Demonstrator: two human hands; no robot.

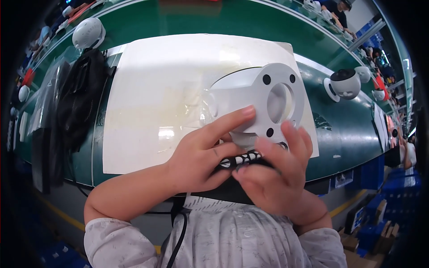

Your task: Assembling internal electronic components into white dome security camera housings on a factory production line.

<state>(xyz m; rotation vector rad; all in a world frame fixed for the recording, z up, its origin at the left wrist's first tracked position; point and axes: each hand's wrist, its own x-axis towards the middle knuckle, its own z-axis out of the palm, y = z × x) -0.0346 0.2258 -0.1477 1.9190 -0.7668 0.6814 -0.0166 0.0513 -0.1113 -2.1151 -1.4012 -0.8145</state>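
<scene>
A white plastic housing (239,85) with a broad ring-shaped end lies tilted on the white board, below its middle and to the right. Black round pads (267,79) sit around the ring's opening. My left hand (196,154) rests its index finger on the housing, while its thumb and other fingers close on a black strip with white oval spots (243,159). Over the lower edge of the ring and the strip's right end is my right hand (279,172). Its fingers are curled, partly apart and smeared by motion, so any grip is unclear.
The white board (143,89) lies on a green table (348,129). At left are a black bag (80,98), clear plastic wrapping (47,94) and a rounded white device (88,33). A white camera-like device with a dark face (346,85) stands at right. People work in the background.
</scene>
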